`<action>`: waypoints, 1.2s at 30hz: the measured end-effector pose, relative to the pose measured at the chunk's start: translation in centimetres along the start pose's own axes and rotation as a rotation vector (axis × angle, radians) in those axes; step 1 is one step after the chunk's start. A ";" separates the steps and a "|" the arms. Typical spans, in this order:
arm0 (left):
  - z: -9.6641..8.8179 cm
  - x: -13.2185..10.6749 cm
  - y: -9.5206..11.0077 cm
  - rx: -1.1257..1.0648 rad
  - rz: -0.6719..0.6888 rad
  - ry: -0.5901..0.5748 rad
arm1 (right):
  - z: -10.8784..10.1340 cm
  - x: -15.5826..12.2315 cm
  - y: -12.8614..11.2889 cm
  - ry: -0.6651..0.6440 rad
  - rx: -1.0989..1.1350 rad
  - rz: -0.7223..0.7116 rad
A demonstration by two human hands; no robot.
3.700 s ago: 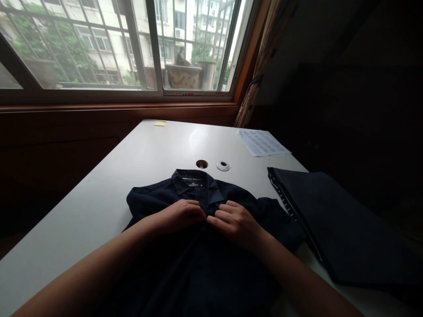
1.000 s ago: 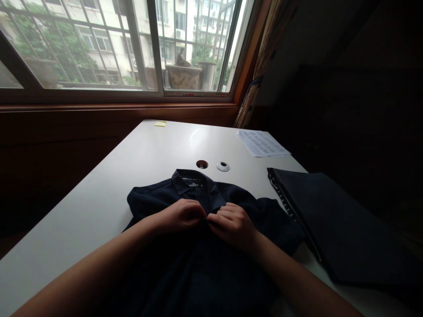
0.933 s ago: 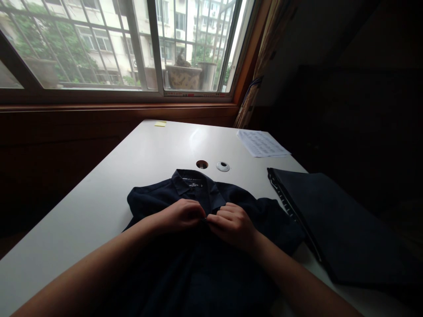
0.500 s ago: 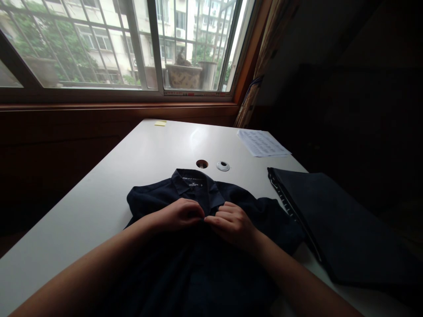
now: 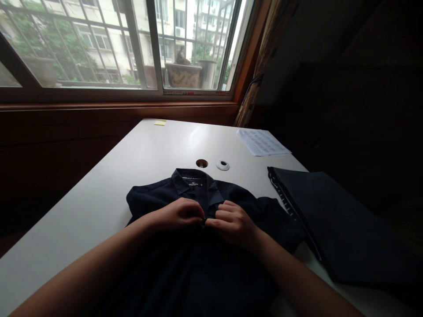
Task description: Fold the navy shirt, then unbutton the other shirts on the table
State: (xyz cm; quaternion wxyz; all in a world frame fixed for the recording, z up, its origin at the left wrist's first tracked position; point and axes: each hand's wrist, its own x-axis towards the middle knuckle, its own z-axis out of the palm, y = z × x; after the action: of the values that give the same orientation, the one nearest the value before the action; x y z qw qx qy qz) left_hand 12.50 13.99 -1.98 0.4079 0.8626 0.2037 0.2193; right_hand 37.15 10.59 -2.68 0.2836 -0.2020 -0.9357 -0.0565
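A dark navy collared shirt [image 5: 194, 264] lies front up on the white table [image 5: 109, 176], its collar [image 5: 180, 182] toward the window. My left hand [image 5: 181, 213] is closed in a pinch on the shirt's front edge just below the collar. Right beside it, my right hand [image 5: 233, 222] pinches the same front opening, fingers curled and thumb pointing left. The fingertips of both hands nearly meet. A small dark bit shows between them, too dim to tell whether it is a button or cloth.
To the right lies a dark folded cloth item [image 5: 346, 224] with a white-marked edge. Printed sheets [image 5: 262, 142] and a yellow sticky note [image 5: 160, 123] rest at the far side. A cable hole [image 5: 202, 164] and its white cover ring [image 5: 223, 165] sit beyond the collar. A barred window [image 5: 194, 44] stands behind.
Both hands stay at the same spot on the shirt. The fingertips have parted very slightly, and a small dark bit shows between them.
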 end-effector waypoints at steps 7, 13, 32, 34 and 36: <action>-0.1 -0.1 -0.1 -0.019 -0.012 -0.027 | -0.4 0.0 0.0 -0.023 -0.007 0.018; -0.1 -0.1 0.1 -0.031 0.001 -0.015 | -0.3 0.0 0.1 0.046 0.112 0.104; 0.1 -0.1 0.1 -0.038 0.012 0.017 | 0.0 -0.1 0.3 0.106 0.060 0.105; 0.1 -0.1 0.0 -0.042 0.014 0.013 | -0.1 -0.1 0.2 0.086 0.020 0.090; 0.2 -0.1 -0.2 -0.040 0.016 0.011 | 0.0 0.0 0.2 0.065 -0.013 0.077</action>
State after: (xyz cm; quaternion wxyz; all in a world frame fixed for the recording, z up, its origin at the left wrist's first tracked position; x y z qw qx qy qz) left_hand 12.46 13.96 -2.25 0.4219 0.8547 0.1945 0.2315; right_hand 37.27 10.76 -2.66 0.3144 -0.2380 -0.9171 -0.0581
